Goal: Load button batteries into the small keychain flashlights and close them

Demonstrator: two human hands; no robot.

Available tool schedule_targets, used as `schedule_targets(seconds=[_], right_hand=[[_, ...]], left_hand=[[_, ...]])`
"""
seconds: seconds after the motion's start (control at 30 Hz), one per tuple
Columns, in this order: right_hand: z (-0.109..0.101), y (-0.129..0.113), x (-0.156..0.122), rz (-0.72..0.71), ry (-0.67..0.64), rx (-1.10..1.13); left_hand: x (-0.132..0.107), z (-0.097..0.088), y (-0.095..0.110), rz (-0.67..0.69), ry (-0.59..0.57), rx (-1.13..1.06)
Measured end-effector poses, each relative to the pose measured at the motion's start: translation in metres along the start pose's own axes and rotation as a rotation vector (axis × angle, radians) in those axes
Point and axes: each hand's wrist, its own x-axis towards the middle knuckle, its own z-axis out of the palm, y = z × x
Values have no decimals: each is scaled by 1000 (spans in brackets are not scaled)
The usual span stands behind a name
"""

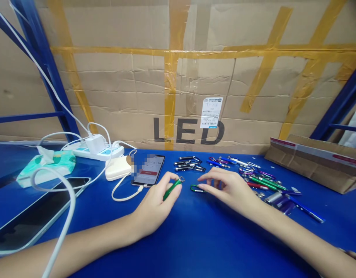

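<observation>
My left hand (160, 197) is closed around a small green penlight (172, 189), with a metal ring at its upper end. To the right, my right hand (230, 189) hovers low over the table, thumb and index finger apart. A green carabiner (196, 189) lies at its thumb tip; whether the thumb touches it is hard to tell. Behind the hands are several black penlights with clips (188, 164). Beside and beyond my right hand spreads a pile of coloured penlights (263, 180), with loose silver and purple tubes (278, 200) at its near side.
A phone showing a timer (149, 172) lies left of centre, cabled to a cream power bank (118, 168). Farther left are a tissue pack (47, 168), a power strip (99, 151) and a tablet-like device (35, 216). An open cardboard tray (311, 164) stands right; a large carton (131, 85) walls the back.
</observation>
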Motion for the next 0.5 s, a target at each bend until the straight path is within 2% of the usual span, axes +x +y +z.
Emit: schedule_targets(seconds=[0.1, 0.23, 0.37, 0.5], right_hand=[[-3, 15, 0, 36, -71, -129], [-2, 23, 0, 16, -213, -113], [1, 21, 3, -47, -223, -51], [3, 16, 5, -38, -199, 18]], left_hand=[[3, 0, -3, -41, 29, -104], [5, 0, 0, -94, 40, -140], [4, 1, 5, -105, 28, -128], [3, 1, 5, -137, 19, -102]])
